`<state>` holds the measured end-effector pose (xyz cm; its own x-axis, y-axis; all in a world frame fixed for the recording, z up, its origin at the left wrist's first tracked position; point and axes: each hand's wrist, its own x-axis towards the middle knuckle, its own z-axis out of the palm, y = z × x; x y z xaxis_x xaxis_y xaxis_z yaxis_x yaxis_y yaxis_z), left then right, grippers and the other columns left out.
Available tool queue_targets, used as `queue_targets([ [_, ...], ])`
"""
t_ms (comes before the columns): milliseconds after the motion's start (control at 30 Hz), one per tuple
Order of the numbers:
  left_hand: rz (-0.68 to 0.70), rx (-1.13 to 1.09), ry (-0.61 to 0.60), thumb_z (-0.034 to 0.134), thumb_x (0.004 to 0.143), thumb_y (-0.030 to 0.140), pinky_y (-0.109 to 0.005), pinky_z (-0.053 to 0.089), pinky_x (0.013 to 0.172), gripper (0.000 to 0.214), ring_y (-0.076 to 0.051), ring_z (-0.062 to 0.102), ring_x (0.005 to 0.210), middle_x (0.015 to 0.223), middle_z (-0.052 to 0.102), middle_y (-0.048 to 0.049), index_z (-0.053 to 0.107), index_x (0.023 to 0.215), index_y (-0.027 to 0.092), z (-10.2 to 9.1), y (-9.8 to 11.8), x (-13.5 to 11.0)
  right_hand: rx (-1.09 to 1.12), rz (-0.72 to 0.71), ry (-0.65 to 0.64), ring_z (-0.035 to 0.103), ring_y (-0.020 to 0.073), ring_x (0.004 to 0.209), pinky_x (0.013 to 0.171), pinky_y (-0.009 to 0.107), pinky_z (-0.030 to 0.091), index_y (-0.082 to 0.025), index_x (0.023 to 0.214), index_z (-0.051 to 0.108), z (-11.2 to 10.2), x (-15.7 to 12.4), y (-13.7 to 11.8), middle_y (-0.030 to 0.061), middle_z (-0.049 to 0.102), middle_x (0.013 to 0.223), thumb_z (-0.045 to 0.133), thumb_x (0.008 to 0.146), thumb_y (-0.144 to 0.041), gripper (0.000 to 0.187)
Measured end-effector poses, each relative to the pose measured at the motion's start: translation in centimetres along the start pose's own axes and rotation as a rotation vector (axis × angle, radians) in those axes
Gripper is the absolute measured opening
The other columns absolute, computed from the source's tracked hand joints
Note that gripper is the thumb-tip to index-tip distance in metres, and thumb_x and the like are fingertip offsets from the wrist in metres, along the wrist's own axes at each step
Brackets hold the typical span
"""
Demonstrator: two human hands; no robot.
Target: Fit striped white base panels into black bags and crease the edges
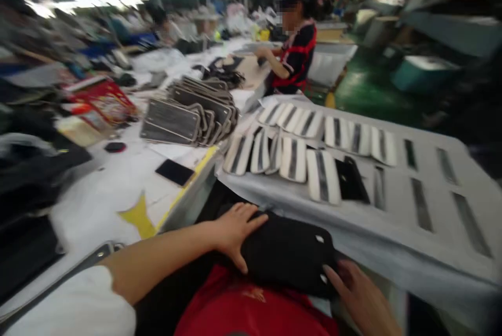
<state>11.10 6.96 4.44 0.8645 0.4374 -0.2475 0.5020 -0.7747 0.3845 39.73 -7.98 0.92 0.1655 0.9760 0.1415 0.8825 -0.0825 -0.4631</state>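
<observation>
A black rectangular panel (288, 252) with rounded corners lies across my lap, two pale metal studs at its right end. My left hand (238, 231) grips its left end, the thumb near the close edge and the fingers along the far side. At the right end, my right hand (355, 289) pinches the near corner, thumb on top and the other fingers partly hidden. Beyond the panel is a grey slotted board (251, 184) bearing several white pieces (323, 175) with dark centre stripes. Among them stands another black piece (351, 179).
Dark grey panels (170, 122) are piled on the white table (94, 184) to the left. A phone (174, 172) lies near its yellow-taped edge, with a red package (104, 98) farther back. A co-worker (294, 59) handles something beyond the board.
</observation>
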Motion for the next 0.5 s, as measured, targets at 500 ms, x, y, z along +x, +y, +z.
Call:
queue_targets([
  [500, -0.158, 0.05, 0.087, 0.072, 0.051, 0.065, -0.045, 0.032, 0.102, 0.099, -0.033, 0.044, 0.119, 0.129, 0.049, -0.0163, 0.043, 0.131, 0.015, 1.6, -1.8, 2.5, 0.138, 0.482, -0.206, 0.05, 0.0141, 0.051, 0.053, 0.026, 0.035, -0.021, 0.072, 0.045, -0.1, 0.4, 0.0, -0.0037, 0.05, 0.054, 0.053, 0.08, -0.051, 0.032],
])
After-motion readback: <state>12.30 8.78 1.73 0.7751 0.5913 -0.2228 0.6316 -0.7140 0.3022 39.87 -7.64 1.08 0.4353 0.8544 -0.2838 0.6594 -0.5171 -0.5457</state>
